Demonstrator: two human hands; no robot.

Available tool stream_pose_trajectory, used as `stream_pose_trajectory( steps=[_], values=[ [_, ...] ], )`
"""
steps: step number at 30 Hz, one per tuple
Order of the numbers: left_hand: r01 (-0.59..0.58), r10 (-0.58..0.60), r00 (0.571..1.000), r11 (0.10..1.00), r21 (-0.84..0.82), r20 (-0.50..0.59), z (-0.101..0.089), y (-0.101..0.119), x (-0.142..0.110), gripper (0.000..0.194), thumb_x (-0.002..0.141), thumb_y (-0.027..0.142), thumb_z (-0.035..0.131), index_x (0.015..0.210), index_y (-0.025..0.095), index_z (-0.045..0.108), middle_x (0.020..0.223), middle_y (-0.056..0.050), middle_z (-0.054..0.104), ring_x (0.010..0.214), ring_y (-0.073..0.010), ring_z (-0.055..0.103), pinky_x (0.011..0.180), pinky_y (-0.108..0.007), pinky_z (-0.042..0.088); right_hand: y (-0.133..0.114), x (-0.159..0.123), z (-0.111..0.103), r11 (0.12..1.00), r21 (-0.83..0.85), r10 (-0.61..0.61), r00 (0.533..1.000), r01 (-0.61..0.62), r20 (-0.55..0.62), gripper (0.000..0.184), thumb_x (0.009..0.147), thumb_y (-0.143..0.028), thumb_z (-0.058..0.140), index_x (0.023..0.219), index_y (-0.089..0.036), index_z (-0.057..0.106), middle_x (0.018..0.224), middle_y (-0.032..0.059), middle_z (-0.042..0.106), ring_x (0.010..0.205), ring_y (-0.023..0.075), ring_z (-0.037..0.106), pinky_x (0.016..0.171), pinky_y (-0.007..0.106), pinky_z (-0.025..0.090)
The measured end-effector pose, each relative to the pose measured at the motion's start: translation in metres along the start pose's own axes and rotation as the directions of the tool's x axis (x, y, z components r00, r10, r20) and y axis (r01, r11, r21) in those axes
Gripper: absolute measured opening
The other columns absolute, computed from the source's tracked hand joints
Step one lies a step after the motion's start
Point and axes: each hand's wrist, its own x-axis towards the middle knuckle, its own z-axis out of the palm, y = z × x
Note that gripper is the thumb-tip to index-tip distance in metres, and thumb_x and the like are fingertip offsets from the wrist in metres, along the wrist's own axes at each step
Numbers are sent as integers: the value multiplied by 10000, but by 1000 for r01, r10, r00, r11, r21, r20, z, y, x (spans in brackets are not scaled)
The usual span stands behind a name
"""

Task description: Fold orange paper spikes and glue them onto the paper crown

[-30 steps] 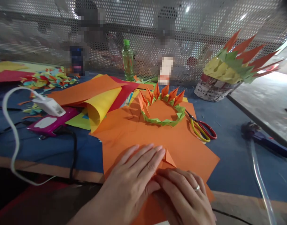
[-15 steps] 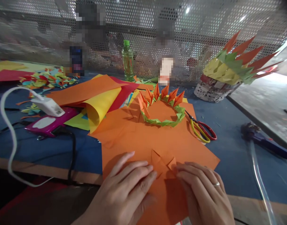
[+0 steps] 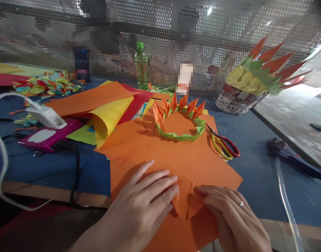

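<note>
Between my hands lies a small piece of folded orange paper [image 3: 187, 201], creased to a point at its lower end. My left hand [image 3: 147, 199] rests at its left edge, fingers stretched out and spread, the fingertips against the paper and the thumb mostly hidden. At the right edge, my right hand [image 3: 228, 206] wears a ring and has its fingers together on the paper; its thumb is hidden. Large orange sheets [image 3: 149, 154] lie beneath. Beyond my hands sits a green folded-paper ring [image 3: 181, 134] with several orange points [image 3: 183, 101] along its far side.
Scissors [image 3: 224, 147] with red and yellow handles lie right of the ring. A glue gun [image 3: 294, 159] is farther right. At the back stand a paper basket [image 3: 236, 101] and a green bottle [image 3: 141, 68]. Left are a purple power strip [image 3: 51, 136], a white charger [image 3: 47, 115] and small paper pieces [image 3: 44, 85].
The small orange paper has changed shape: its separate upper points are gone and its lower end now tapers. My left hand's fingers have spread more, and the view has shifted slightly.
</note>
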Motion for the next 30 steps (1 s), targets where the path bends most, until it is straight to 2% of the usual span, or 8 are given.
stream_pose_trajectory(
  steps=[3,6,8,10,15,20,24,30],
  values=[
    [5,-4,994,1000,3,-107,5,4,-4,292,1008,102,494,1103,218,744,1198,-3,767,1185,-167,665,1259,-460,269,-1,-1,0,998,-56,32,999,-33,-18,242,942,-61,512,1109,-181,641,1191,33,728,1168,118,623,977,255,475],
    [14,-3,981,998,56,-192,13,13,-9,257,986,78,525,1067,175,749,1114,-22,787,1175,-185,672,1231,-461,331,-9,2,1,995,-72,62,992,-71,-114,246,935,-91,573,1152,-166,661,1171,70,723,1142,151,630,954,282,503],
    [32,-9,971,996,89,-240,19,21,-10,268,979,54,512,1057,149,750,1084,-41,790,1151,-189,681,1208,-462,368,-16,7,3,997,-66,18,987,-29,-159,232,923,-157,645,1153,-160,672,1119,80,732,1097,171,643,913,291,525],
    [66,-39,956,994,83,-291,23,27,-11,286,980,39,487,999,139,754,1044,-49,789,1090,-180,692,1178,-453,407,-23,12,6,998,-59,-26,989,18,-147,235,909,-200,690,1142,-170,683,1052,66,742,1025,172,656,875,287,537],
    [122,-113,948,993,9,-297,23,30,-7,248,988,89,523,980,162,760,961,-20,765,962,-143,673,1150,-403,433,-27,18,15,1000,-20,-3,995,1,-98,153,913,-107,636,987,-220,709,912,14,730,835,139,642,774,261,523],
    [102,-103,948,995,-17,-302,18,25,-15,283,1023,119,491,1032,178,768,1024,-1,793,984,-136,700,1187,-389,392,-25,16,16,1000,20,9,998,-8,-60,180,882,-103,685,1031,-203,704,906,17,729,818,132,650,751,263,521],
    [94,-80,934,995,21,-347,23,24,-24,233,991,118,564,1076,202,763,1069,12,804,1016,-146,719,1192,-401,398,-26,18,15,1000,29,6,998,-4,-66,170,863,-154,732,1024,-201,701,882,11,733,801,140,656,758,282,517],
    [86,-83,934,996,-8,-347,23,19,-25,391,1059,126,390,1072,206,772,1058,7,807,1008,-127,717,1214,-392,379,-29,23,17,999,33,32,999,-31,-39,109,872,-150,721,930,-240,698,837,-18,716,778,129,648,727,269,496]
  ],
)
